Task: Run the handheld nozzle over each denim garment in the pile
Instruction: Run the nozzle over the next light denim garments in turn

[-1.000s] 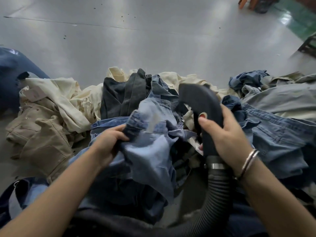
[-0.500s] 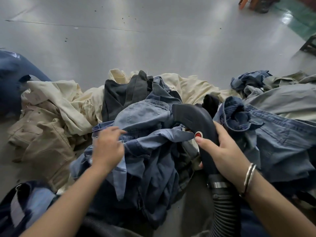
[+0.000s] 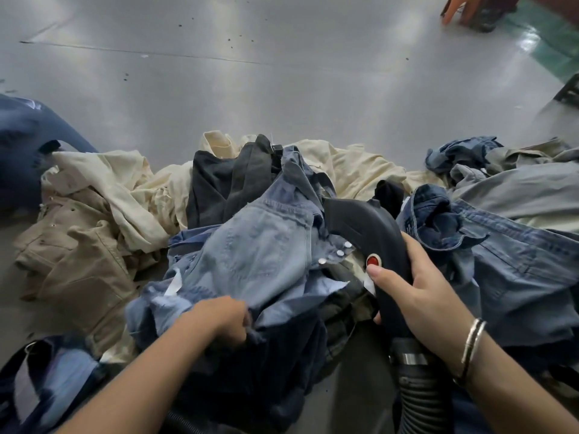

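Presently, right hand (image 3: 419,296) grips black nozzle (image 3: 363,233); left hand (image 3: 224,319) clutches light-blue denim garment (image 3: 257,255) atop pile.

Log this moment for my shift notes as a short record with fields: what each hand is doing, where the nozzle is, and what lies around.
left hand: left hand grips the light blue denim garment by its near edge
right hand: right hand holds the black nozzle, thumb just below its red button
nozzle: head against the garment's right side; ribbed hose runs toward the camera
pile: cream clothes, tan clothes, dark grey clothes, more blue denim at right
surface: grey floor
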`<state>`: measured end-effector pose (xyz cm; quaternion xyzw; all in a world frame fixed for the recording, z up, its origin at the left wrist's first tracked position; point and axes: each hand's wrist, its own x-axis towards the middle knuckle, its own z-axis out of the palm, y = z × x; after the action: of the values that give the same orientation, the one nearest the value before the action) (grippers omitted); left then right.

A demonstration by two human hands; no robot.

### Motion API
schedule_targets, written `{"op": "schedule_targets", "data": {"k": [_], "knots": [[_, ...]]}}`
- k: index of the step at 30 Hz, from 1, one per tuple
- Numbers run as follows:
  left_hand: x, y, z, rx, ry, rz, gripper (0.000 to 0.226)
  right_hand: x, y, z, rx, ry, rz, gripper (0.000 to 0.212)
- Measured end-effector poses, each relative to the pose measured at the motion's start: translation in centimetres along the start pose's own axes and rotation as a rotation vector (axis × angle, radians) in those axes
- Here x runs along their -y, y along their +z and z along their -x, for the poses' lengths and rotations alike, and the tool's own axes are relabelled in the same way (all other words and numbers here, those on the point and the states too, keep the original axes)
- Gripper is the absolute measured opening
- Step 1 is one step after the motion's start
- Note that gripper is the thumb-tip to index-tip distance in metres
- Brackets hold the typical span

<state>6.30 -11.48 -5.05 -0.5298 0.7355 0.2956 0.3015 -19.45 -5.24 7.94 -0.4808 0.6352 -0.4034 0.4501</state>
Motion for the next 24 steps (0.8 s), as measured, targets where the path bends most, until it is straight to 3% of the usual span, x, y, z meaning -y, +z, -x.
{"op": "schedule_targets", "data": {"k": [2, 3, 4, 6, 7, 8, 9, 11, 13, 15, 17, 19, 21, 23, 24], "knots": [[0.9, 0.1, 1.3, 0.227, -0.015, 0.081, 0.033, -0.1, 0.3, 0.3, 0.016, 0.007, 0.019, 0.056], [1.1, 0.0, 1.5, 0.168, 0.002, 0.126, 0.034, -0.2, 0.4, 0.3, 0.022, 0.013, 0.022, 0.055], [1.3, -0.5, 1.3, -0.010, 0.010, 0.187, 0.030, -0.3, 0.4, 0.4, 0.030, 0.022, 0.023, 0.054], [1.5, -2.0, 0.3, -0.556, -0.008, 0.414, 0.019, -0.6, 0.6, 0.5, 0.044, 0.031, 0.029, 0.052], [1.6, -2.7, -0.7, -0.762, -0.004, 0.533, 0.015, -0.8, 0.6, 0.4, 0.049, 0.027, 0.033, 0.049], [1.7, -3.2, -1.6, -0.866, -0.004, 0.560, 0.016, -0.9, 0.8, 0.3, 0.055, 0.025, 0.033, 0.045], [1.8, -3.7, -2.6, -0.836, -0.019, 0.490, 0.035, -1.1, 0.9, 0.2, 0.062, 0.026, 0.031, 0.044], [1.3, -2.9, -4.4, -0.596, -0.024, 0.207, 0.071, -1.5, 1.1, 0.0, 0.078, 0.028, 0.035, 0.043], [-0.3, -0.4, -5.3, -0.516, 0.089, -0.085, 0.063, -1.8, 1.2, -0.3, 0.084, 0.032, 0.040, 0.044], [-1.7, 2.2, -5.3, -0.625, 0.227, -0.283, 0.035, -1.8, 1.3, -0.6, 0.087, 0.035, 0.048, 0.044], [-1.9, 3.3, -4.7, -0.568, 0.268, -0.406, 0.025, -1.8, 1.3, -0.9, 0.090, 0.037, 0.062, 0.044], [-1.4, 3.6, -4.2, -0.334, 0.294, -0.409, 0.029, -2.0, 1.3, -0.9, 0.093, 0.048, 0.092, 0.044], [-1.1, 2.6, -3.4, -0.171, 0.326, -0.271, 0.030, -2.6, 1.3, -0.6, 0.096, 0.071, 0.131, 0.047], [-0.8, 0.9, -2.7, -0.195, 0.366, 0.085, 0.034, -3.2, 1.4, 0.0, 0.113, 0.101, 0.161, 0.050], [-0.4, -0.4, -2.6, -0.344, 0.362, 0.285, 0.035, -3.4, 1.4, 0.4, 0.123, 0.111, 0.167, 0.052]]}}
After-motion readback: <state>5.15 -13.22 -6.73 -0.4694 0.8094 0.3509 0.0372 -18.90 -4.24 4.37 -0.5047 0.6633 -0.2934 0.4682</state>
